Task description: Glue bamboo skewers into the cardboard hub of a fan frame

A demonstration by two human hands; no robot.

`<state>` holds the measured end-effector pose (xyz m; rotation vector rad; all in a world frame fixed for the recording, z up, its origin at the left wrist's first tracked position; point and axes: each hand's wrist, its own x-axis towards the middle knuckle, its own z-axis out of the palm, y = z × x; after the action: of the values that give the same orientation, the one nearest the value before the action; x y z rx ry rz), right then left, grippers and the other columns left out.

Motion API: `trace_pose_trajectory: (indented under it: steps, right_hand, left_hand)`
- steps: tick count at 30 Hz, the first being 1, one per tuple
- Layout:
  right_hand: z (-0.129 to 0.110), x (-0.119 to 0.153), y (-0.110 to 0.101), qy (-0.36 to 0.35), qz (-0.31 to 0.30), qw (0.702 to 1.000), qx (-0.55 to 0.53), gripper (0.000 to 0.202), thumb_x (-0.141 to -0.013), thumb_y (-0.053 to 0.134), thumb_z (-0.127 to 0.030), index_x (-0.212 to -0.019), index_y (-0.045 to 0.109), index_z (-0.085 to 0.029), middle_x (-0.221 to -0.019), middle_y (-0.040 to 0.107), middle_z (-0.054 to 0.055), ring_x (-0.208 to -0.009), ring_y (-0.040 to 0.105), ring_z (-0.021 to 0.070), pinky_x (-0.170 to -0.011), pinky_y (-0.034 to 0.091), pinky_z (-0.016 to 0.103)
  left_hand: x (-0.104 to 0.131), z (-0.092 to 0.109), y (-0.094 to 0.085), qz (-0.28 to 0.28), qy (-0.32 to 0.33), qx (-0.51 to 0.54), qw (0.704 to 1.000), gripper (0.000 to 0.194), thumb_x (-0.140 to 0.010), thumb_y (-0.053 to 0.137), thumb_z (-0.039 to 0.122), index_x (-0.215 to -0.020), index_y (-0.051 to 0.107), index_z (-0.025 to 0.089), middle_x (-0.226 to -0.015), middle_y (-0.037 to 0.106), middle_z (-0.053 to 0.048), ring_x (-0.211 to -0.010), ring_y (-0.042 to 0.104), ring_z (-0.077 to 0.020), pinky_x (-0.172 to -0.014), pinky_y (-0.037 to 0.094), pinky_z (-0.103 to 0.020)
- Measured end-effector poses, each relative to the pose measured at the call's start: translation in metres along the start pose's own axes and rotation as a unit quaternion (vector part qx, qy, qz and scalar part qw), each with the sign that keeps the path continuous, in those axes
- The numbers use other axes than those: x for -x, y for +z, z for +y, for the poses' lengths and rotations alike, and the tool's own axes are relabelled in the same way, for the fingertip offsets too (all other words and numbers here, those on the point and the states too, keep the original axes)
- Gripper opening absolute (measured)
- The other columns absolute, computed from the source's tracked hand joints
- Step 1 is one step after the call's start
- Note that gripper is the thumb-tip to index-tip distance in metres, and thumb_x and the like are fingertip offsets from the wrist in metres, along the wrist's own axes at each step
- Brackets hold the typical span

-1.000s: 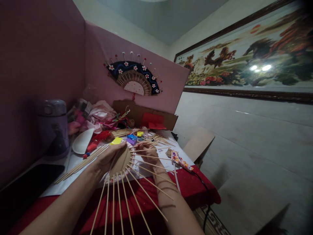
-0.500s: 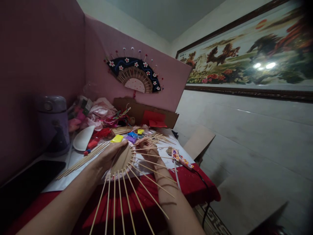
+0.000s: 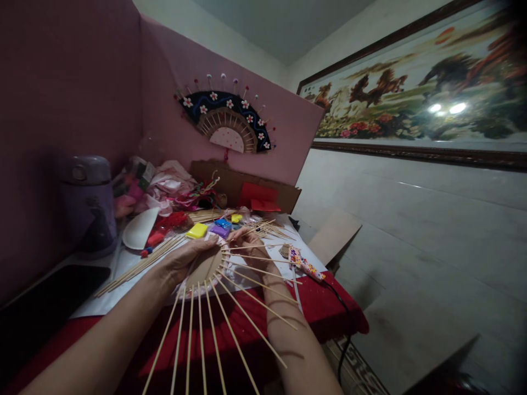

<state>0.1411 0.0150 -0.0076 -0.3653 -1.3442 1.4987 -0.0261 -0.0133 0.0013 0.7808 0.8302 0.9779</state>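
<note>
My left hand (image 3: pixel 190 257) is closed on a half-round cardboard fan base (image 3: pixel 205 269), its thumb lying over the near face. Thin bamboo sticks (image 3: pixel 235 334) fan out from the curved edge toward me and to the right. At the base's far right end, my right hand (image 3: pixel 246 239) has its fingers pinched around a bamboo stick near where it meets the cardboard; the fingertips are partly hidden. Pink-and-white patterned material shows along the base's rim. A flower-patterned glue gun (image 3: pixel 307 264) lies right of my right hand.
Yellow (image 3: pixel 197 230) and purple (image 3: pixel 220 231) clay packets lie beyond my hands. Loose bamboo sticks (image 3: pixel 142 267), a white dish (image 3: pixel 140 229), a purple bottle (image 3: pixel 88 206) and a dark phone-like slab (image 3: pixel 53 296) are leftward. A finished fan (image 3: pixel 228 118) hangs on the pink panel.
The fan base has tilted slightly in my hands, and its sticks have shifted a little. My right fingers have moved slightly up, with a stick now showing beyond them.
</note>
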Motion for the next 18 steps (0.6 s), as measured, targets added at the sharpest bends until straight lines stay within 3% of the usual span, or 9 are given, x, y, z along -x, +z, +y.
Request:
trace_pose_trajectory:
  steps: [4,14,18]
  right_hand:
    - [0.0026,-0.0024,-0.0042,-0.006,-0.013,1.0,0.008,0.022,-0.065,0.071,-0.032,-0.069,0.054,-0.018,-0.077,0.062,0.001,-0.058,0.052,0.0089,-0.05,0.039,0.019]
    - [0.0,0.0038,-0.0051,0.006,-0.024,1.0,0.013,0.007,-0.07,0.066,-0.023,-0.074,0.061,-0.022,-0.083,0.061,0.0,-0.068,0.054,0.0107,-0.059,0.045,0.023]
    - [0.0005,0.0037,-0.0044,0.046,0.004,0.999,0.007,0.021,-0.064,0.071,-0.018,-0.082,0.064,-0.023,-0.08,0.061,-0.001,-0.068,0.056,0.0098,-0.059,0.045,0.021]
  left_hand:
    - [0.0019,0.0,0.0001,-0.02,0.013,-0.036,0.999,0.006,-0.062,0.069,0.017,-0.067,0.066,0.014,-0.064,0.069,-0.008,-0.053,0.061,-0.0191,-0.056,0.049,-0.03]
    - [0.0037,0.0006,0.0013,0.014,0.019,-0.033,0.999,0.005,-0.06,0.064,0.015,-0.064,0.061,0.016,-0.058,0.067,-0.005,-0.049,0.06,-0.0192,-0.05,0.048,-0.03]
    - [0.0022,0.0006,0.0001,0.021,0.033,-0.04,0.998,0.01,-0.059,0.065,0.014,-0.068,0.06,0.014,-0.057,0.067,-0.005,-0.049,0.059,-0.0179,-0.051,0.045,-0.029]
